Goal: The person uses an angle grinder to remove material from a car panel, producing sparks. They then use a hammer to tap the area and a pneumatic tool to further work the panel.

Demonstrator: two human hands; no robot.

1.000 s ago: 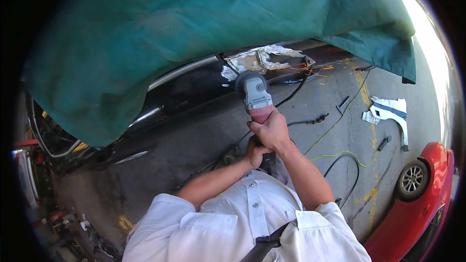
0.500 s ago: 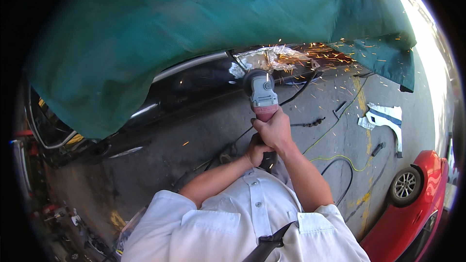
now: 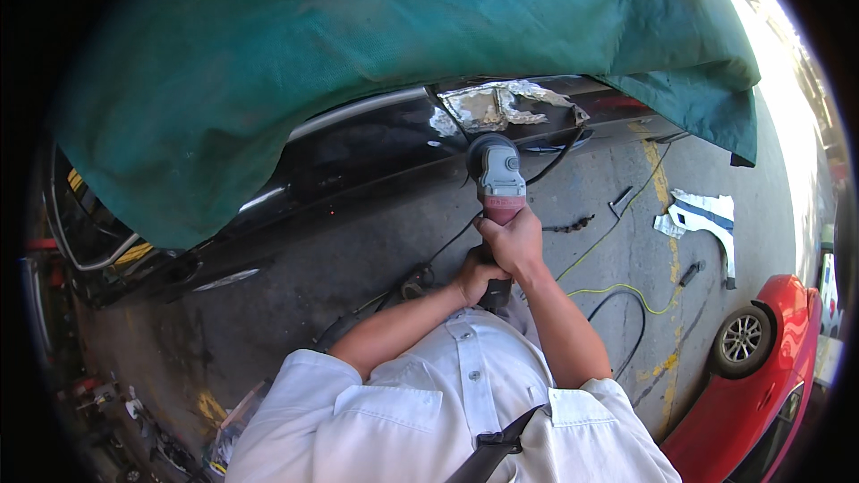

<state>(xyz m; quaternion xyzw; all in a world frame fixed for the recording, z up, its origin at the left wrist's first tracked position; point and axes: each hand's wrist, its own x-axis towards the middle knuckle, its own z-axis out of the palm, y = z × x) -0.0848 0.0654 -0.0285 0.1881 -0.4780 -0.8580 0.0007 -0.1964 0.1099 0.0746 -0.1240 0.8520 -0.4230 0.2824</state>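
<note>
An angle grinder (image 3: 503, 177) with a grey head and a reddish body is held in both my hands. My right hand (image 3: 514, 241) wraps round its body just behind the head. Nearer to me, my left hand (image 3: 479, 277) is closed round the dark rear handle. The grinder's disc sits beside the black car (image 3: 376, 139); whether it touches the panel I cannot tell. Just beyond the disc, a ragged patch of bared metal (image 3: 483, 109) shows on the car's side. No sparks are visible. A green cover (image 3: 385, 27) drapes over the car above this patch.
A white fender panel (image 3: 707, 219) lies on the floor to the right. A yellow-green cable (image 3: 626, 288) and dark hoses run across the concrete. At the lower right stands a red car (image 3: 769, 376). Assorted parts (image 3: 134, 420) clutter the lower left.
The stream of sparks flying to the right has stopped. The grinder's head has shifted slightly right and toward me, away from the bared metal. Both hands keep their grip.
</note>
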